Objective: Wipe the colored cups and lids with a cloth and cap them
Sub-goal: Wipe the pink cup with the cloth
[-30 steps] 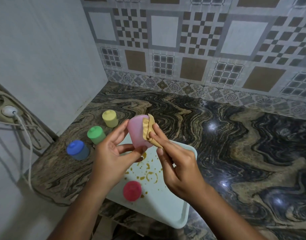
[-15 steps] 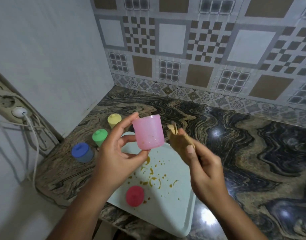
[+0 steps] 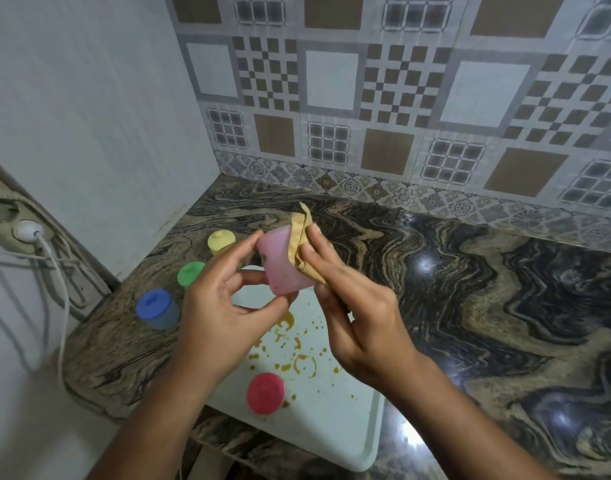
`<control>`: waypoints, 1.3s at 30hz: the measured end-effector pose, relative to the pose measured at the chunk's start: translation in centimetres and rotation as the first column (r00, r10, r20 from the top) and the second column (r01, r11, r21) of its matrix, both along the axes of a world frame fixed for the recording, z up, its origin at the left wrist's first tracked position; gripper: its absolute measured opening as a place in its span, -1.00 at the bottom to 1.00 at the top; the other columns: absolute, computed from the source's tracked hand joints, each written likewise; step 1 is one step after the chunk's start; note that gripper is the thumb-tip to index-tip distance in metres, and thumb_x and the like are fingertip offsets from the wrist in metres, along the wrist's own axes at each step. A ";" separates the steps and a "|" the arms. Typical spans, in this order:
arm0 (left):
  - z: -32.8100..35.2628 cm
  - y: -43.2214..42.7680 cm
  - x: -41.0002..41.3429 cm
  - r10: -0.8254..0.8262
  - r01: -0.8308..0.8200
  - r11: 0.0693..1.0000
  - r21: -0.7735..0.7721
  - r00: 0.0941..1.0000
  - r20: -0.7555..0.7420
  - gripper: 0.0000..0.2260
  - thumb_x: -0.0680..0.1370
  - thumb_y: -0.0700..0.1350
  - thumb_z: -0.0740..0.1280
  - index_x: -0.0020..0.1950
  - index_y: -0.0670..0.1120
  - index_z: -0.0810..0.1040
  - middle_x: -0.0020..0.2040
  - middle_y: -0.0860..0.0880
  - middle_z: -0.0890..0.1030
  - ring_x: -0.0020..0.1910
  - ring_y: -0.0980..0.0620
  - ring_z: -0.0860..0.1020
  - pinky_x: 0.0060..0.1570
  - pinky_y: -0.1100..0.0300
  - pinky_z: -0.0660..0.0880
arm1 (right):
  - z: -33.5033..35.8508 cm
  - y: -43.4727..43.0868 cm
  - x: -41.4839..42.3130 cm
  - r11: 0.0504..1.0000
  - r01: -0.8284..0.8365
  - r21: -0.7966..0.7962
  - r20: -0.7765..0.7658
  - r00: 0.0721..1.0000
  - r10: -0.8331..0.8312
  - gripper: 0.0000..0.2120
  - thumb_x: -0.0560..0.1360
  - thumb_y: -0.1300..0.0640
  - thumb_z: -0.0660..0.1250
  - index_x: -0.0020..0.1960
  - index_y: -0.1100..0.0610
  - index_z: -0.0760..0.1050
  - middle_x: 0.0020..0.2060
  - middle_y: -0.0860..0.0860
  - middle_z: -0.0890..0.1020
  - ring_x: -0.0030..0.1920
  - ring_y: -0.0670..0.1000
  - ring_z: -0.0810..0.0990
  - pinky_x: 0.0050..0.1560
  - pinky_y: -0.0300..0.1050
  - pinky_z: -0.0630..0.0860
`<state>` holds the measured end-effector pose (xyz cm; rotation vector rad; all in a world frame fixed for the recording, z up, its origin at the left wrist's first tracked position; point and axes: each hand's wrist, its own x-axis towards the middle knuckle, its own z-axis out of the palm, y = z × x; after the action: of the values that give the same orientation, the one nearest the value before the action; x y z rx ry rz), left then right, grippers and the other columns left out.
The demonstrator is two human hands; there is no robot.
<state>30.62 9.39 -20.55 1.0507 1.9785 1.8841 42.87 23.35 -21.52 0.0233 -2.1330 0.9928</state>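
Above stained white tray (image 3: 331,420): pink cup (image 3: 283,268), pinched lightly by left hand (image 3: 221,306), right hand (image 3: 359,306) pinching folded tan cloth (image 3: 299,244) against its side; risk judged: rubbing pressure could twist cup free, dropping it onto yellow spatter (image 3: 286,322).

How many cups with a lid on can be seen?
3: the yellow cup, green cup and blue cup stand on the counter left of the tray. More may be hidden.
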 end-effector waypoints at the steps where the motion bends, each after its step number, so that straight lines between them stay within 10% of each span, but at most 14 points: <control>1: 0.1 0.0 -0.2 0.015 -0.015 1.000 0.009 1.000 0.013 -0.24 0.28 -0.12 0.60 0.45 0.06 0.45 0.25 -0.09 0.65 0.09 -0.02 0.69 -0.10 0.04 0.66 | -0.4 -0.2 0.2 1.000 0.002 0.011 0.000 1.000 -0.002 -0.61 0.59 0.45 0.22 0.42 0.42 0.41 0.49 0.31 0.36 0.53 0.14 0.38 0.48 0.05 0.42; 10: -0.1 0.2 -1.5 0.075 -0.074 0.997 -0.005 0.997 0.033 -0.28 0.31 -0.14 0.61 0.44 0.05 0.47 0.27 0.17 0.59 0.07 0.03 0.69 -0.02 -0.25 0.64 | -3.6 -1.5 2.8 0.999 -0.042 0.003 0.060 0.997 0.042 -0.65 0.62 0.37 0.21 0.39 0.40 0.47 0.47 0.23 0.43 0.51 0.10 0.42 0.44 -0.01 0.46; 22: 0.1 0.5 0.1 -0.009 0.009 1.000 -0.008 0.996 0.088 -0.19 0.37 -0.36 0.57 0.50 0.17 0.41 0.38 0.30 0.50 0.09 0.00 0.68 -0.23 -0.17 0.68 | -1.8 1.3 2.1 0.891 0.089 -0.446 0.042 0.996 -0.078 -0.65 0.69 0.14 0.17 0.45 0.09 0.47 0.45 -0.01 0.52 0.50 0.01 0.44 0.45 0.10 0.45; 39: 0.0 0.1 0.2 0.039 -0.038 0.999 -0.009 0.993 0.112 -0.23 0.28 -0.20 0.60 0.46 0.05 0.46 0.24 0.11 0.66 0.04 -0.04 0.70 -0.14 0.00 0.67 | -0.8 -0.2 0.5 0.999 -0.003 -0.045 -0.015 1.000 0.003 -0.62 0.62 0.41 0.23 0.43 0.37 0.43 0.49 0.25 0.40 0.52 0.09 0.40 0.41 0.09 0.50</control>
<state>30.80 9.50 -20.52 0.8906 1.9543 1.9105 43.36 23.18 -22.29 0.0115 -2.0966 1.0394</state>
